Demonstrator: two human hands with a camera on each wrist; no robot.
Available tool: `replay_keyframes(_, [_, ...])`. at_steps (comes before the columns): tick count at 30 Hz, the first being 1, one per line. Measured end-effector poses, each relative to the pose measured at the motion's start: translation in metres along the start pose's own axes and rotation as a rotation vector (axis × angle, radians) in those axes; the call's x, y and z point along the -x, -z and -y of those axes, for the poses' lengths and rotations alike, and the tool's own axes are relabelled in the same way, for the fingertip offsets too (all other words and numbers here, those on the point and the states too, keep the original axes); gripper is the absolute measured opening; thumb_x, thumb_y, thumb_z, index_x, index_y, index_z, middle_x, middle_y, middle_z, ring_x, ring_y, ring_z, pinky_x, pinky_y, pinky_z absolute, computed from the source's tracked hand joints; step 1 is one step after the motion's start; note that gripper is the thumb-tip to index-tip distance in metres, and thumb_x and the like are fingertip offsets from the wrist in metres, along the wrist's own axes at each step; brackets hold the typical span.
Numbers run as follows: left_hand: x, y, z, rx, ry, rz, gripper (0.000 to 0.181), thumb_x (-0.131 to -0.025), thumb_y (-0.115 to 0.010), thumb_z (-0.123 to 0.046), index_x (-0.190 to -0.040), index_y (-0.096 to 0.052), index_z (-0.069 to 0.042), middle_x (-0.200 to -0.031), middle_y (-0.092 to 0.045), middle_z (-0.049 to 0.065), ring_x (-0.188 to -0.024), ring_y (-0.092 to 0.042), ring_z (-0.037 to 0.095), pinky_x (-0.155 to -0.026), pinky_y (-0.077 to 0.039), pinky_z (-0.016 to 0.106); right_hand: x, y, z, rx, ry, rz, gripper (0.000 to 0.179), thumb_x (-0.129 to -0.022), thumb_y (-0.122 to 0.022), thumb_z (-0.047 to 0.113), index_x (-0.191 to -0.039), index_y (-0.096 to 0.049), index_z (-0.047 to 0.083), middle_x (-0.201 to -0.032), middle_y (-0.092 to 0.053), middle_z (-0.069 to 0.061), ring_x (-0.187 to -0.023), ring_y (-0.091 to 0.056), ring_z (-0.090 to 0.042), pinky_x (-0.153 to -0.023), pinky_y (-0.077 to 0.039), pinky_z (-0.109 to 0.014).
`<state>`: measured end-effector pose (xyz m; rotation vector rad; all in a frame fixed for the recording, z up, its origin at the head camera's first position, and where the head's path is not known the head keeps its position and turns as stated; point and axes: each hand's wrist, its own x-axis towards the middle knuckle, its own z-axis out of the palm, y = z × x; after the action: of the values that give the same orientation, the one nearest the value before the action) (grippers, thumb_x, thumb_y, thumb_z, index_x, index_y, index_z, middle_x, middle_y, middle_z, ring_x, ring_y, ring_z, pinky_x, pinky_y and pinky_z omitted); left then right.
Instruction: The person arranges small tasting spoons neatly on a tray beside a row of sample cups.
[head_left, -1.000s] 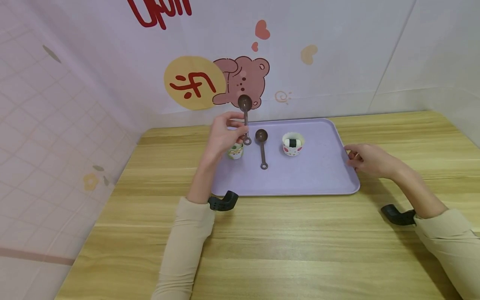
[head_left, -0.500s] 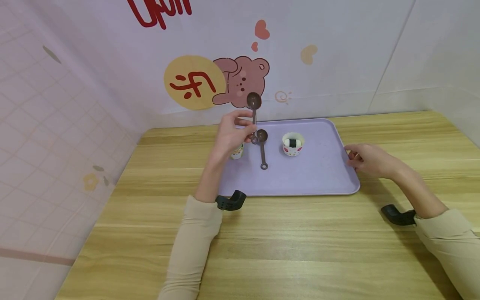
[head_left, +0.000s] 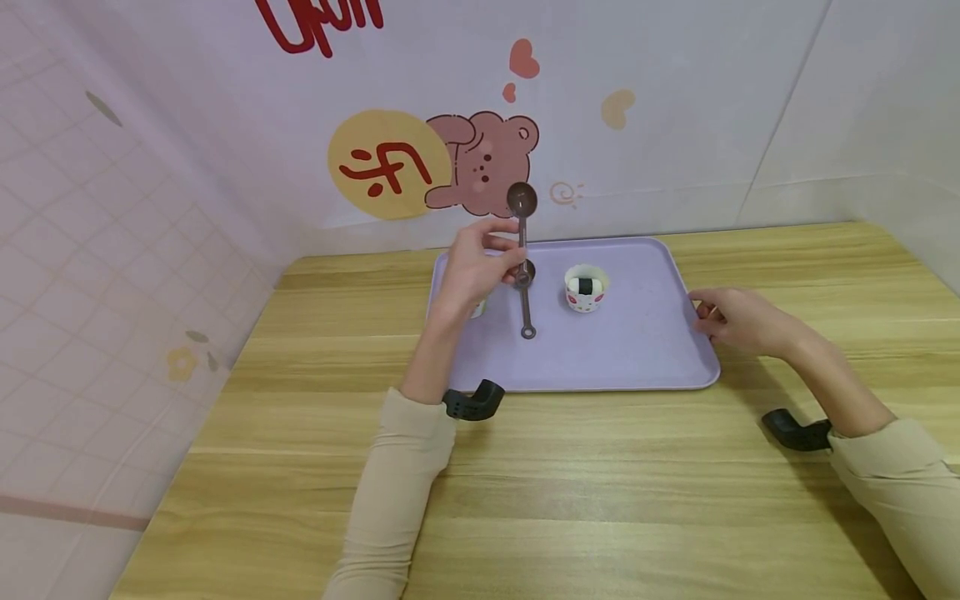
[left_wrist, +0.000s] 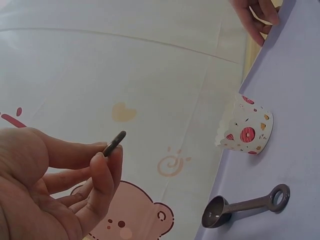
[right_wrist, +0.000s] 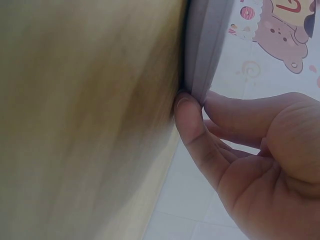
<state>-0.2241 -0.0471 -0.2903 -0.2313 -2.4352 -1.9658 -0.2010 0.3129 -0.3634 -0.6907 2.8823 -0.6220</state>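
My left hand [head_left: 478, 260] pinches a brown measuring spoon [head_left: 522, 200] by its handle, bowl up, over the purple tray [head_left: 622, 354]. In the left wrist view, only the dark handle end [left_wrist: 116, 142] shows beyond the thumb and fingers. A second brown measuring spoon [head_left: 527, 315] lies on the tray; its bowl is partly covered by the held spoon in the head view. My right hand [head_left: 742, 321] grips the tray's right rim, thumb and finger on either side of the edge [right_wrist: 204, 50] in the right wrist view.
A patterned paper cup [head_left: 583, 296] with a white-and-black rice-ball-like piece stands on the tray, right of the lying spoon. Another paper cup [head_left: 478, 309] is mostly hidden behind my left hand. The wooden table [head_left: 600, 500] meets a printed wall [head_left: 675, 125] behind the tray.
My left hand has moved right with the measuring spoon, which now overlaps the lying one. It covers more of the left cup. My right hand and the tray have stayed put.
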Motion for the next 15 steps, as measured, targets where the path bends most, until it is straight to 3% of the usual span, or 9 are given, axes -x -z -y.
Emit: replay_keyframes(15, [-0.001, -0.019, -0.003, 0.018, -0.005, 0.055, 0.032, -0.092, -0.07, 0.004, -0.123, -0.063, 0.002, -0.094, -0.067, 0.014, -0.06, -0.059, 0.014, -0.056, -0.054, 0.021, 0.0, 0.001, 0.0, -0.009, 0.009, -0.004, 0.026, -0.091, -0.063, -0.008, -0.116, -0.059, -0.014, -0.085, -0.066, -0.008, -0.075, -0.062, -0.019, -0.061, -0.054, -0.029])
